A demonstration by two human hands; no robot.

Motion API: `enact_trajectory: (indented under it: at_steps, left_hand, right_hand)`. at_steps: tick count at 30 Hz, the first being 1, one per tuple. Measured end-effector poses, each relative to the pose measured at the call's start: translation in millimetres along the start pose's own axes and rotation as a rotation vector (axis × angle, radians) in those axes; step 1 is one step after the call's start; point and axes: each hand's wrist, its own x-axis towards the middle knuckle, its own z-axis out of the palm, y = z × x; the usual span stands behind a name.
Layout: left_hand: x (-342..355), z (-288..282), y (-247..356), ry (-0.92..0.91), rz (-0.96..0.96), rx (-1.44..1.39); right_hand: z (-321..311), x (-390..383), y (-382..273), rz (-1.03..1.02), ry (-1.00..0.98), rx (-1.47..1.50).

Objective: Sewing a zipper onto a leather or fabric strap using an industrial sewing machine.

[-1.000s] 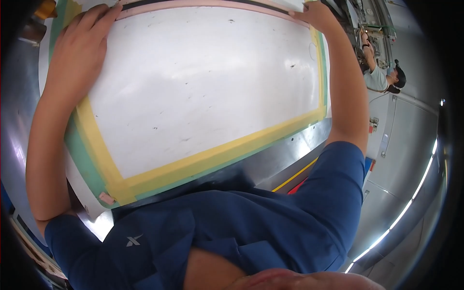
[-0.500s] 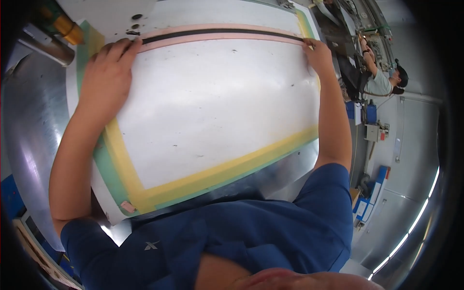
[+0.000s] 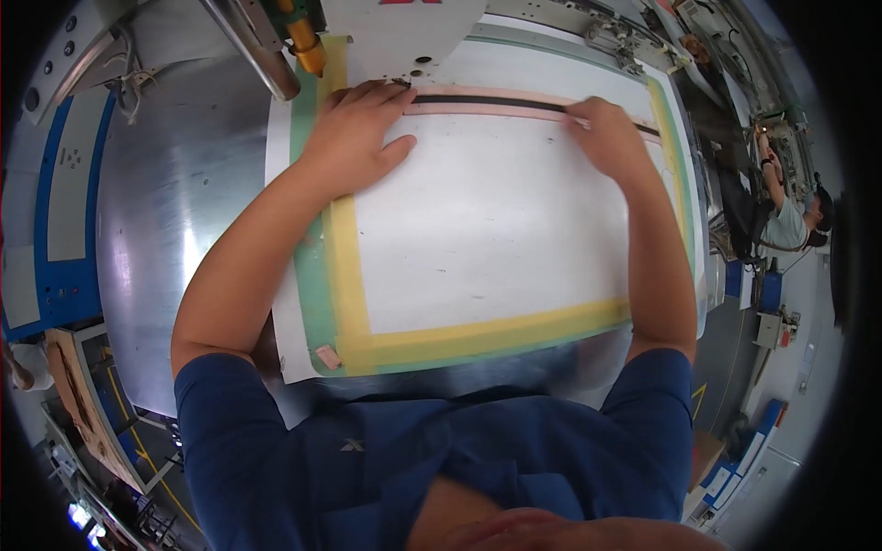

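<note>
Nearest my camera I have the blue shirt [image 3: 514, 441], a small pale logo [image 3: 352, 445] on its chest. Past it, yellow tape [image 3: 496, 334] edges the white sheet [image 3: 487, 220], with a pinkish scrap [image 3: 328, 356] at the near left corner. Farther up, the black strip [image 3: 496, 101] runs crosswise along a pink band [image 3: 487, 113]. My left hand [image 3: 366, 138] lies flat over its left end, fingers extended, thumb spread; it hides that end from me. My right hand [image 3: 602, 138] touches the strip toward its right end, fingers bent; I cannot tell whether they pinch or press. Beyond, the white machine head [image 3: 395, 41] carries a red mark cut off by the upper edge. Printing on the blue cabinet [image 3: 69, 211] is too small to read. Far right, a co-worker [image 3: 792, 220] appears sideways, small and partly shadowed.
</note>
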Motion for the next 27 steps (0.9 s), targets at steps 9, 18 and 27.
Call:
enact_trajectory:
  at_steps: [9,18,27]
  left_hand:
    - [-7,-2,9,0.15,0.141,0.237]
    - [-3,-2,10,0.179,0.189,0.276]
    - [-6,-8,12,0.217,0.141,0.327]
  right_hand:
    - [34,30,-135,-0.269,-0.022,0.098]
    - [44,29,-123,-0.349,0.035,0.05]
    - [47,31,-122,-0.389,0.084,0.056]
